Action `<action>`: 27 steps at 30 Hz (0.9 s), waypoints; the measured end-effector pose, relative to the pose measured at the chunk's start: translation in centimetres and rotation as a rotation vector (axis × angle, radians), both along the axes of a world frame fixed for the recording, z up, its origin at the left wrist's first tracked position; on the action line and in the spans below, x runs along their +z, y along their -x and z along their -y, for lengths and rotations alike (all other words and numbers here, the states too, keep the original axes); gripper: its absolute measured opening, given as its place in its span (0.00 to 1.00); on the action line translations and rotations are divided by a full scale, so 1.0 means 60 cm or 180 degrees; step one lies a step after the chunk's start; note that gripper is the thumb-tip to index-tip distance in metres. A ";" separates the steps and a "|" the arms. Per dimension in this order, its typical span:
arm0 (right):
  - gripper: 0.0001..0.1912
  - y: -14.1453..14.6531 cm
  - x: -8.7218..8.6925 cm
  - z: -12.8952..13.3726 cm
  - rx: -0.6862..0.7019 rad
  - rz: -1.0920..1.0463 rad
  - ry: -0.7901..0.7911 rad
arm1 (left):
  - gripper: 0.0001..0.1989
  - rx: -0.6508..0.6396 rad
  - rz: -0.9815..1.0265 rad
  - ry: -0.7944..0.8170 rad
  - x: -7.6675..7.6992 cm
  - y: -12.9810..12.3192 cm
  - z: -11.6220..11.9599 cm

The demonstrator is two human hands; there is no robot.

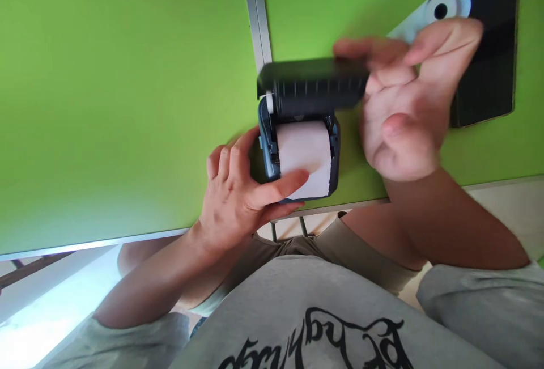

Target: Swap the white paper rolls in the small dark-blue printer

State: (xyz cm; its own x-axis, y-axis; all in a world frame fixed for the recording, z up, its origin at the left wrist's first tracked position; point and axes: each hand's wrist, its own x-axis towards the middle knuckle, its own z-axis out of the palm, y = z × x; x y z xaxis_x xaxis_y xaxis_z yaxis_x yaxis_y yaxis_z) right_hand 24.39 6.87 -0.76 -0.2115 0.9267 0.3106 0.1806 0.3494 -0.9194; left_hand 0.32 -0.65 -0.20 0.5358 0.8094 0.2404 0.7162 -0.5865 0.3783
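Note:
A small dark blue portable receipt printer (pixel 264 148) rests near the table's front edge with its black lid (pixel 318 85) raised. White paper, apparently a roll (pixel 304 148), fills its inside, and a loose torn edge shows. My left hand (pixel 238 187) grips the printer's left and front sides; its thumb lies over the paper. At the lid's right end is my right hand (pixel 403 91), palm turned up, thumb apart and fingers outstretched. Its fingertips touch or pass behind the lid, slightly blurred by motion.
The table (pixel 127 102) has a green top with a grey metal strip (pixel 255 12) running back from the printer. Right of it lie a white device with a round black-centred part (pixel 444 9) and a black tablet or phone (pixel 487 63), partly behind my right hand.

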 end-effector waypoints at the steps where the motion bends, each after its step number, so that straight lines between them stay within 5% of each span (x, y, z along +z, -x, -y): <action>1: 0.27 0.002 0.000 -0.001 -0.0118 -0.0234 -0.0188 | 0.33 -0.0007 0.0005 -0.0001 0.000 0.000 0.000; 5: 0.17 0.001 0.002 0.003 -0.0454 0.0007 -0.0195 | 0.34 -0.0030 -0.0061 0.0046 0.003 -0.001 -0.001; 8: 0.14 -0.004 0.011 0.011 -0.0265 0.0327 0.0130 | 0.37 -0.0028 -0.0122 0.0040 0.005 -0.002 -0.001; 16: 0.19 -0.005 0.022 0.013 0.0226 0.0536 0.0163 | 0.46 -0.0010 -0.0077 -0.0024 0.005 -0.001 -0.004; 27: 0.25 -0.013 0.035 0.009 0.0515 0.0974 0.0287 | 0.42 0.0034 0.0019 0.0029 0.005 -0.004 -0.001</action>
